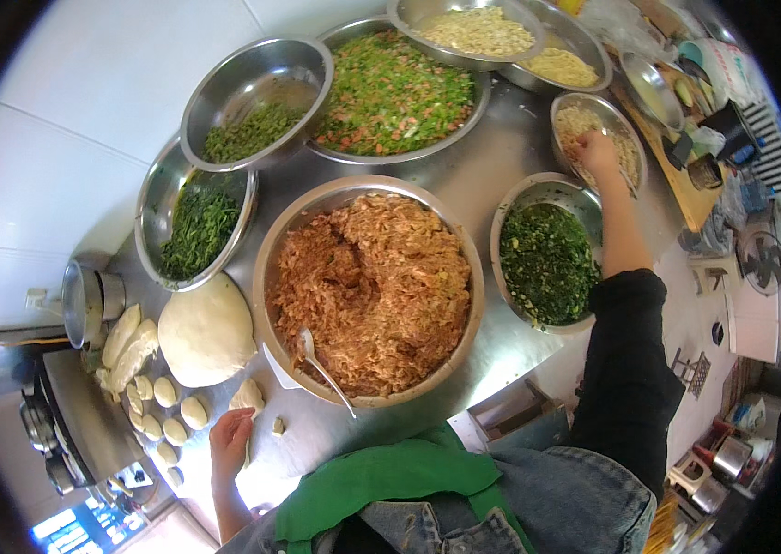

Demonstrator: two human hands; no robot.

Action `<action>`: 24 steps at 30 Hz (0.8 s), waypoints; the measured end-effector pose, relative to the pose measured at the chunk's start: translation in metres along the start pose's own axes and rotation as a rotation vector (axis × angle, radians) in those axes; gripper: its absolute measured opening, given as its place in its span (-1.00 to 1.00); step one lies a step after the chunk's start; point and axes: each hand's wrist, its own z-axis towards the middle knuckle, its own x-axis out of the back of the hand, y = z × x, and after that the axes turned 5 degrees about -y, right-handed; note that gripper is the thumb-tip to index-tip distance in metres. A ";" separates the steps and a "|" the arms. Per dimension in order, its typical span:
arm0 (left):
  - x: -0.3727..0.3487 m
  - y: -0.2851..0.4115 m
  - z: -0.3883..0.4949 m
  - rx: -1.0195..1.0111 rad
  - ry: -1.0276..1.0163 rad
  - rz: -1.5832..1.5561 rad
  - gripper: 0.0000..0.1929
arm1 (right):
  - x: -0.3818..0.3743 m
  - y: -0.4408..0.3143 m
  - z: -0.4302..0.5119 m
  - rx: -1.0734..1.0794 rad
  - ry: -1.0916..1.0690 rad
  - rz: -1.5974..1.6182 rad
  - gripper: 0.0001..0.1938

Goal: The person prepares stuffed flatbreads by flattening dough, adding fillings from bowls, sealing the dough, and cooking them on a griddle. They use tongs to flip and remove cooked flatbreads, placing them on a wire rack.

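Note:
My right hand (597,154) reaches into a steel bowl (640,149) of pale crumbly food at the upper right; its fingers look bunched, and what they hold is hidden. A utensil handle (628,181) lies by the wrist. My left hand (232,433) rests at the table's near edge, its fingertips beside a small piece of dough (247,396); whether it grips anything is unclear. Between the hands stands a large basin of minced filling (390,291) with a metal spoon (321,363) leaning at its near rim. A bowl of chopped dark greens (546,263) sits below my right forearm.
A big dough mound (204,332) and several dough balls (194,413) lie at left. Steel bowls of greens (200,232), green paste (252,131), diced vegetables (397,90) and yellow food (560,68) line the far side. A wooden board (691,201) holding clutter stands at right.

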 end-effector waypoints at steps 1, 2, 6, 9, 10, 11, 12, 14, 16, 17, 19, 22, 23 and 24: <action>-0.001 0.001 0.001 -0.003 -0.009 0.012 -0.77 | -0.003 0.002 0.007 0.031 -0.041 0.022 -0.84; -0.003 0.002 0.003 -0.001 -0.006 0.019 -0.77 | -0.008 0.006 0.011 -0.013 -0.029 0.009 -0.82; 0.002 -0.004 0.008 0.072 0.011 0.033 -0.77 | -0.032 0.032 0.037 -0.064 -0.109 0.054 -0.70; 0.007 -0.015 0.001 -0.110 0.066 0.179 -0.74 | -0.048 0.076 0.055 0.179 -0.078 -0.024 -0.58; 0.010 -0.019 -0.005 -0.070 0.077 0.242 -0.74 | -0.055 0.088 0.066 0.136 -0.072 0.008 -0.59; 0.012 -0.023 -0.011 -0.033 0.113 0.165 -0.75 | -0.049 0.107 0.066 0.150 0.000 0.098 -0.63; 0.014 -0.029 -0.017 -0.029 0.115 0.024 -0.75 | -0.048 0.114 0.072 -0.095 -0.192 0.452 -0.71; 0.015 -0.040 -0.028 -0.050 0.114 -0.046 -0.75 | -0.028 0.116 0.076 -0.448 -0.154 1.581 -0.64; 0.019 -0.051 -0.038 -0.089 0.133 -0.105 -0.76 | 0.005 0.079 0.079 -0.327 -0.283 1.630 -0.64; 0.021 -0.059 -0.044 -0.112 0.142 -0.130 -0.76 | 0.024 0.041 0.077 -0.234 -0.246 1.628 -0.66; 0.030 -0.071 -0.057 -0.123 0.154 -0.148 -0.77 | 0.060 -0.065 0.061 -0.018 -0.379 1.701 -0.70; 0.042 -0.092 -0.070 -0.150 0.183 -0.178 -0.77 | 0.092 -0.266 -0.012 0.474 -0.711 1.638 -0.76; 0.050 -0.103 -0.077 -0.132 0.186 -0.199 -0.77 | 0.090 -0.337 -0.055 0.579 -0.779 1.605 -0.77; 0.059 -0.115 -0.085 -0.108 0.184 -0.211 -0.77 | 0.081 -0.400 -0.106 0.557 -0.895 1.561 -0.79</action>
